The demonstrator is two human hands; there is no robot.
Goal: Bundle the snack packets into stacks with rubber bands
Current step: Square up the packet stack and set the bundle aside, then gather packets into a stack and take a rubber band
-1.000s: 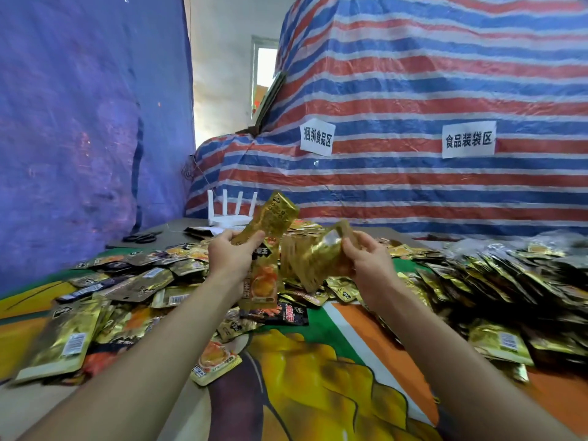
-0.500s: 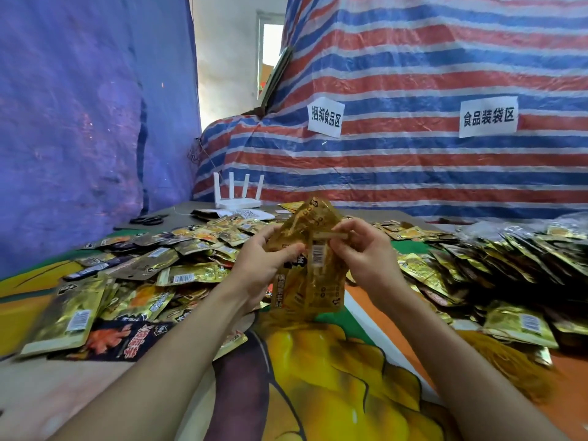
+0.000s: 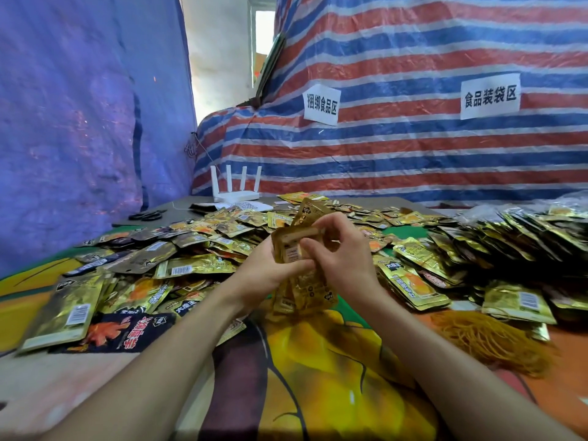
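Brought two separate handfuls together since a second ago into one stack of packets (image 3: 304, 289), raised mid-scene above the cloth (image 3: 321, 380). Gripped stack with left hand (image 3: 262, 276), fingers curled round its left edge; pinched its top with right hand (image 3: 345, 259), likely squaring it. Saw no band on it yet. Left rubber bands (image 3: 486, 342) untouched, near right. Judged banding next.

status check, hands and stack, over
Left hand and right hand both gripping packet stack. Band on it unclear. Nothing in the way; rubber band pile lies right.
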